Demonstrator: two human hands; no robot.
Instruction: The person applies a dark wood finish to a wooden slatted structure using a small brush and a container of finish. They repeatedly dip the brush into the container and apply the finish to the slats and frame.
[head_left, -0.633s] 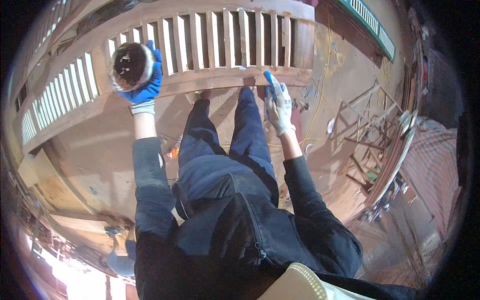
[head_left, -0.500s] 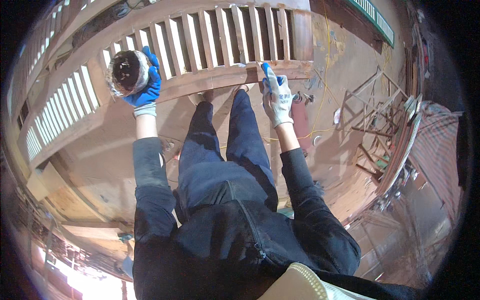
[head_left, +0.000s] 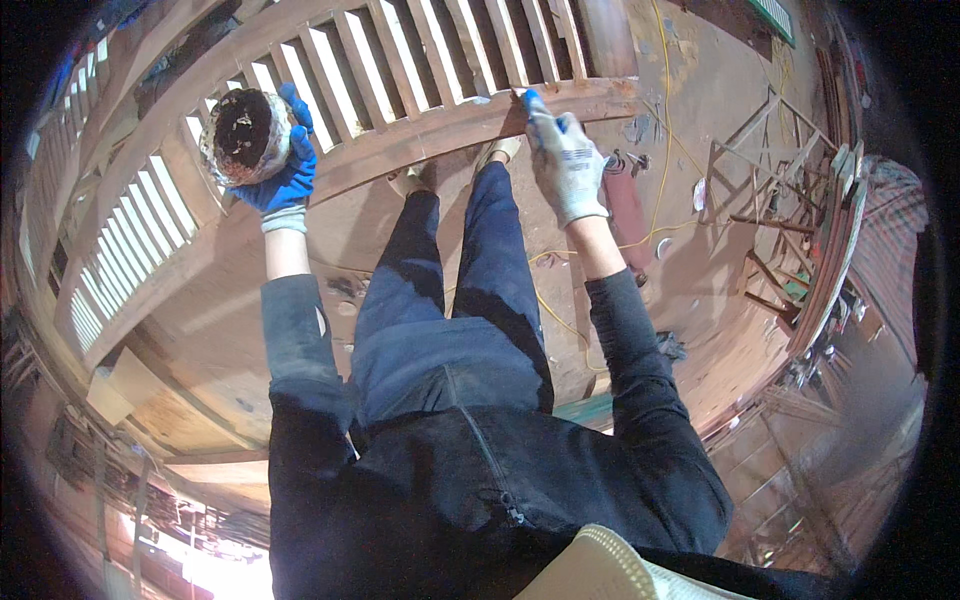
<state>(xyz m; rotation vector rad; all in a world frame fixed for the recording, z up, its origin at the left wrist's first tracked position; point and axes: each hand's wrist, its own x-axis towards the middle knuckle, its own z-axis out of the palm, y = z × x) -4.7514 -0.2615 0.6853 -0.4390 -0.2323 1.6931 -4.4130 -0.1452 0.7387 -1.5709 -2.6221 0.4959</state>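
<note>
My left hand, in a blue and white work glove, is wrapped round a round tub. Its outside is crusted white and its inside is dark brown. The tub is held over the left part of a slatted wooden frame. My right hand, gloved alike, is closed with its fingertips at the frame's near rail, close to the right end. A small pale tip shows by the forefinger; what the hand grips is mostly hidden.
Beyond the right hand a dark red cylinder lies on the floor, with a yellow cord running past it. A wooden trestle-like frame stands at the right. More slatted woodwork lies to the left. My feet are by the rail.
The view has shifted, so the slatted frame sits a little higher. My right hand has tilted, its wrist swinging right while the fingertips stay at the rail. The left hand still holds the tub.
</note>
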